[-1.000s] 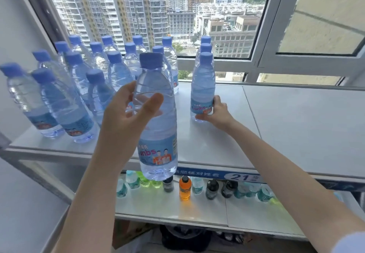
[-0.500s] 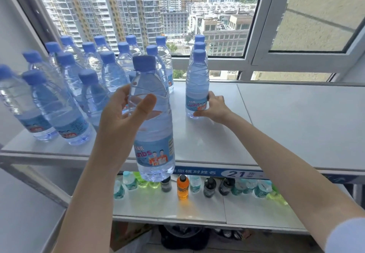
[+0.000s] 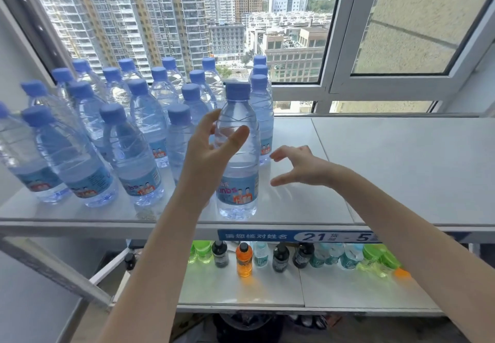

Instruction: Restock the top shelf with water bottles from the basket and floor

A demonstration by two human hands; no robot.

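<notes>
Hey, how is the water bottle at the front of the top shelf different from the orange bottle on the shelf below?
The front water bottle is clear with a blue cap; the orange bottle holds orange liquid under a black cap. The front water bottle stands on the top shelf with the left hand curled round it; the orange bottle stands untouched on the lower shelf. Both are upright and capped.

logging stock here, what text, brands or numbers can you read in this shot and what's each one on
"请您核对姓名": blue strip on the grey top shelf's front edge.
"21": same strip.
"- 5": same strip; tiny characters beside both unreadable.
"unbs", start cut off: blue label of the nearest clear plastic blue-capped water bottle.
Labels of the small coloured bottles on the lower shelf: too small to read.
</notes>
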